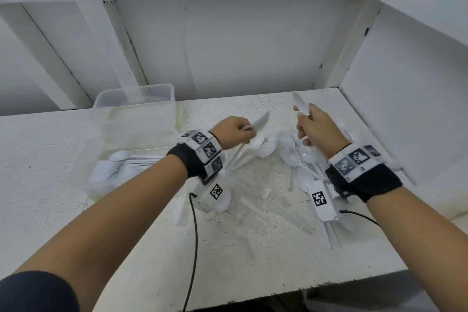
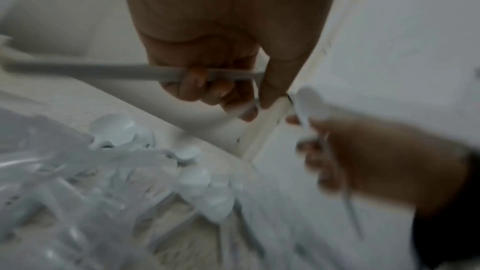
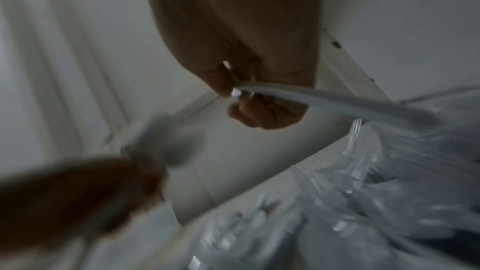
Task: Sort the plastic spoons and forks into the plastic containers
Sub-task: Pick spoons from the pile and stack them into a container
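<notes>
No readable writing shows, only black-and-white square markers on both wristbands (image 1: pixel 206 151). The head view alone shows the near container (image 1: pixel 88 175) with stacked forks and one spoon, left of the pile (image 1: pixel 291 157) on the desk (image 1: pixel 266 248). Above the pile, the left hand (image 1: pixel 234 133) has its fingers (image 2: pixel 192 83) curled around a white handle (image 2: pixel 103 72). The right hand (image 1: pixel 317 127) pinches a spoon (image 1: pixel 300 104), bowl upward.

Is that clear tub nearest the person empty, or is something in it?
Not empty. The near tub holds a neat row of white cutlery, a spoon on top.
</notes>
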{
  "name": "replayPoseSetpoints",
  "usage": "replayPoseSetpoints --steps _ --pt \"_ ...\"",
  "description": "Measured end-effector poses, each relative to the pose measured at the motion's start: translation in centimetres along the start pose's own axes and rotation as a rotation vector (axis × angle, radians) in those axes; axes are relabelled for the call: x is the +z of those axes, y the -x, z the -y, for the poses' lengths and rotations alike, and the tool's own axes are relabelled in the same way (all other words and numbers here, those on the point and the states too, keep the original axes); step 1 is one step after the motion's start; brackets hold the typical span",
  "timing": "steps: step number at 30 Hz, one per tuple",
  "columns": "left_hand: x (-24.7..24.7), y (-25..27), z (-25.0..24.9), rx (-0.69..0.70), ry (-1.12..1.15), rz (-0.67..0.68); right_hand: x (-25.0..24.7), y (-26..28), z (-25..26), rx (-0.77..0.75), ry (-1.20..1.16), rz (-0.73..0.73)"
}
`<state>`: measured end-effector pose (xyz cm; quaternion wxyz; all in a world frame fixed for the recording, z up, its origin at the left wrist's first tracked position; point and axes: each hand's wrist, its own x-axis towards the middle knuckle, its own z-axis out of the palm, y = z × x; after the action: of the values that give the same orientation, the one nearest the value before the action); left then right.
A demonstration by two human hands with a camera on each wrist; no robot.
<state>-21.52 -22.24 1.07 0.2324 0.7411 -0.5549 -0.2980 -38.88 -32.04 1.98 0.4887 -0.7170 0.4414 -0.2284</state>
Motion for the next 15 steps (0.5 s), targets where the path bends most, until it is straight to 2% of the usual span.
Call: replayPoseSetpoints --steps 3,5,7,10,15 --pt "-1.3 1.2 1.0 -0.102 0.300 -0.153 1.9 -0.7 -0.4 0.086 0.346 0.170" --pt "-1.5 1.9 1.6 -0.164 0.390 -0.194 3.2 -2.0 -1.3 0.176 0.635 0.259" --pt "-1.5 2.6 2.2 -0.204 0.420 -0.205 4.4 -2.8 -1.6 0.208 0.841 0.262" --pt "-1.5 3.6 3.2 -0.237 0.483 -0.223 5.6 -3.5 -1.5 0.164 0.955 0.222" --pt "-1.5 4.1 4.0 -0.260 0.557 -0.233 6.5 -3.7 -1.8 0.164 0.948 0.206"
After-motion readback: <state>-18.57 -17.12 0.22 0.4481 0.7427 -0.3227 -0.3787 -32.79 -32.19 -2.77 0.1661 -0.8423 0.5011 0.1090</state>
